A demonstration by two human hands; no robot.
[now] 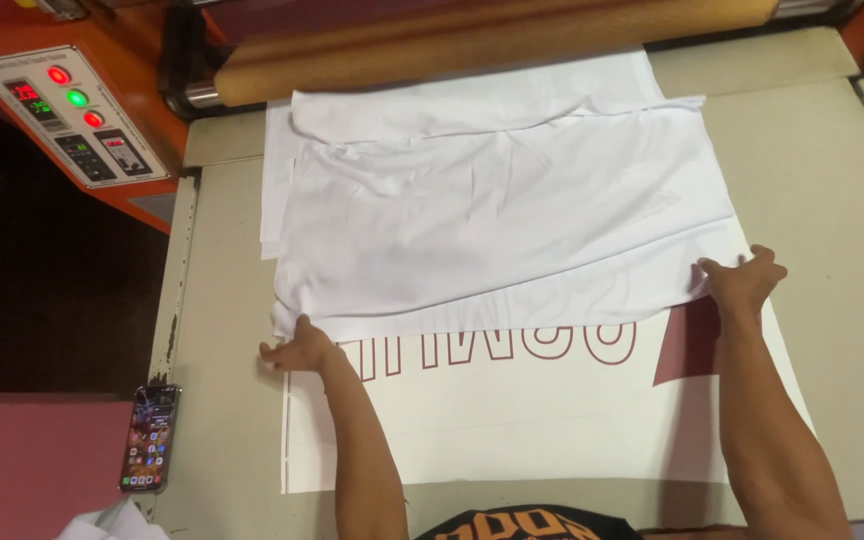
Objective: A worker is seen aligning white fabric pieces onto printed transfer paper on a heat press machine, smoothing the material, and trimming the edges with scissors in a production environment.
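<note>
A white fabric piece (492,215) lies spread over a large white printed paper sheet (512,420) with dark red shapes on it. My left hand (297,352) pinches the fabric's near left corner. My right hand (742,280) grips the fabric's near right corner, at the paper's right edge. Both hands press the cloth flat against the paper. The far edge of fabric and paper lies close to a brown roller (472,45).
The sheets rest on a grey feed table (832,180) of an orange machine. A control panel (72,115) with red and green lights sits at the far left. A phone (149,438) lies on the table's left edge. White cloth (112,523) shows at the bottom left.
</note>
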